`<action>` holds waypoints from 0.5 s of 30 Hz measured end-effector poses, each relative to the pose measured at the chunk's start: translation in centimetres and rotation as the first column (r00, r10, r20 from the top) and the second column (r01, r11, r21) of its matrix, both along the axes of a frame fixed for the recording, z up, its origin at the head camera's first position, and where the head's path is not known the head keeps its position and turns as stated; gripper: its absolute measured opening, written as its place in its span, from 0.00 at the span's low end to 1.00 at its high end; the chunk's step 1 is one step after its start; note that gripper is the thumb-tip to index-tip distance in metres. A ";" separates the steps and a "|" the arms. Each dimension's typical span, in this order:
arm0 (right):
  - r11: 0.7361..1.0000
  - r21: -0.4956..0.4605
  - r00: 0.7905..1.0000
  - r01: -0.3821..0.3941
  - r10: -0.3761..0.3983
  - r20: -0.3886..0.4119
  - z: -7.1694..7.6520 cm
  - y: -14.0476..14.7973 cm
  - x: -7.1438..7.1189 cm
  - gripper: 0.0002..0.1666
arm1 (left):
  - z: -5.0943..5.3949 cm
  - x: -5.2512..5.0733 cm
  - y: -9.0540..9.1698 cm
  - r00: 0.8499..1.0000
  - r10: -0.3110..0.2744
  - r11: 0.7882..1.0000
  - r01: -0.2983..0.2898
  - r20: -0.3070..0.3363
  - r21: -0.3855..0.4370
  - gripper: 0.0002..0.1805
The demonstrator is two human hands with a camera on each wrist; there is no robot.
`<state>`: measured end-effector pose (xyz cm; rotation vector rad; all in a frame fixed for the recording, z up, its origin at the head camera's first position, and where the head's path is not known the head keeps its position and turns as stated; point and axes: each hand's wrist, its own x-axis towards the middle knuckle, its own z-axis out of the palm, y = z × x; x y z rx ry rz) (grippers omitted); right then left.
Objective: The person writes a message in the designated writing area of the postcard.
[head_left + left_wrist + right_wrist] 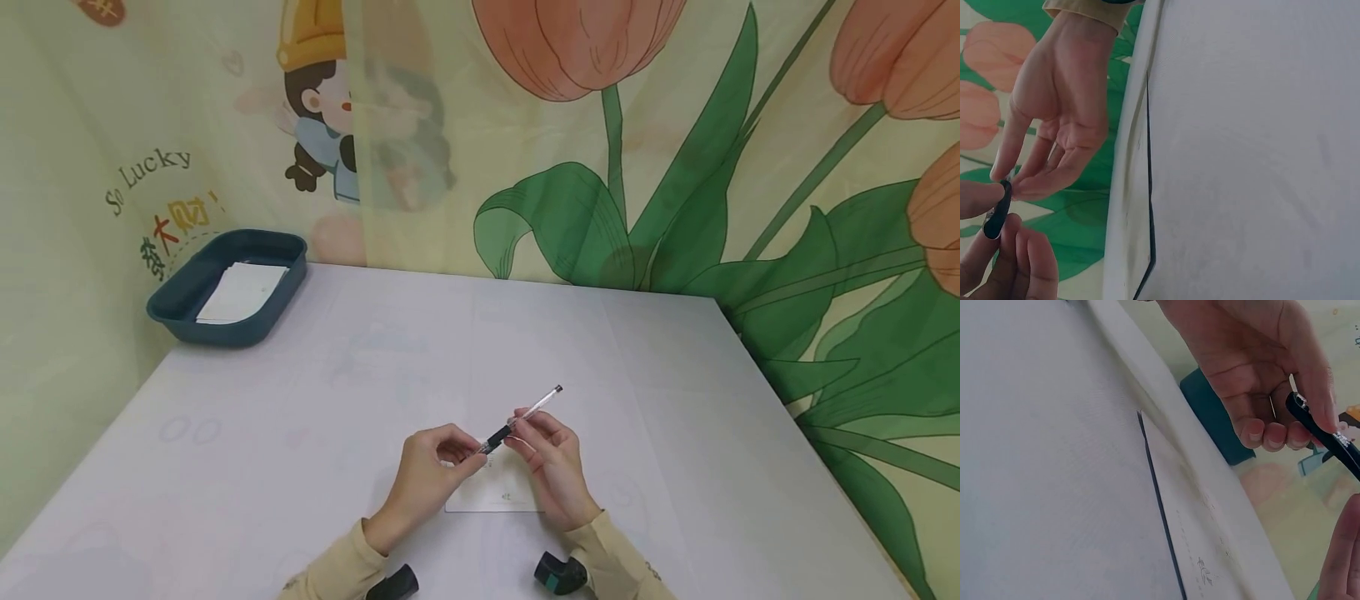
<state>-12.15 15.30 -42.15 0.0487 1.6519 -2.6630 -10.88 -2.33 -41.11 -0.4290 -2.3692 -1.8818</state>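
A pen (498, 437) with a clear barrel and a black section is held at a slant between both hands. My left hand (427, 467) pinches its lower, dark end between thumb and fingers. My right hand (557, 471) pinches it farther up, near where the dark section meets the clear barrel. In the left wrist view, the dark part (999, 212) shows between the fingertips of both hands. From the right wrist, its rounded dark end (1297, 405) sticks out past the left thumb. Beneath the hands, a white sheet (495, 497) with small marks lies on the table, partly covered.
A dark blue tray (217, 333) with white papers (238, 292) in it stands at the table's back left corner. Printed cloth hangs behind the white table (360, 358). Black devices (558, 573) sit by both sleeves.
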 end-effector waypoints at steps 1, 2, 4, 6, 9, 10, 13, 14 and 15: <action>1.000 0.003 1.000 0.008 -0.008 0.004 0.0 0.0 -0.1 0.06 | -0.1 0.0 0.1 1.000 -0.004 1.000 0.004 -0.004 -0.006 0.06; 1.000 0.014 1.000 0.015 -0.016 0.009 -0.1 0.0 -0.1 0.06 | -0.2 0.1 0.2 1.000 -0.007 1.000 0.007 -0.008 -0.012 0.06; 0.999 0.034 0.999 0.034 -0.034 0.017 -0.2 0.1 -0.3 0.05 | -0.2 0.2 0.5 1.000 -0.013 1.000 0.012 -0.017 -0.024 0.06; 0.997 0.059 0.998 0.050 -0.052 0.025 -0.3 0.1 -0.4 0.05 | -0.3 0.3 0.7 1.000 -0.018 0.999 0.017 -0.025 -0.043 0.07; 0.994 0.088 0.997 0.063 -0.066 0.035 -0.4 0.3 -0.5 0.05 | -0.3 0.4 0.9 0.999 -0.017 0.998 0.015 -0.041 -0.061 0.07; 0.993 0.099 0.997 0.062 -0.066 0.036 -0.4 0.4 -0.5 0.05 | -0.3 0.4 0.9 0.999 -0.016 0.998 0.013 -0.044 -0.065 0.07; 0.992 0.120 0.997 0.050 -0.057 0.055 -0.3 0.7 -0.7 0.05 | -0.3 0.5 1.0 0.999 -0.011 0.997 0.007 -0.053 -0.083 0.07; 0.991 0.130 0.996 0.042 -0.051 0.067 -0.2 0.9 -0.8 0.05 | -0.3 0.5 1.1 0.998 -0.012 0.996 0.007 -0.055 -0.090 0.07; 0.989 0.144 0.996 0.026 -0.038 0.078 -0.1 1.1 -0.9 0.05 | -0.3 0.4 1.0 0.998 -0.012 0.995 0.007 -0.054 -0.099 0.08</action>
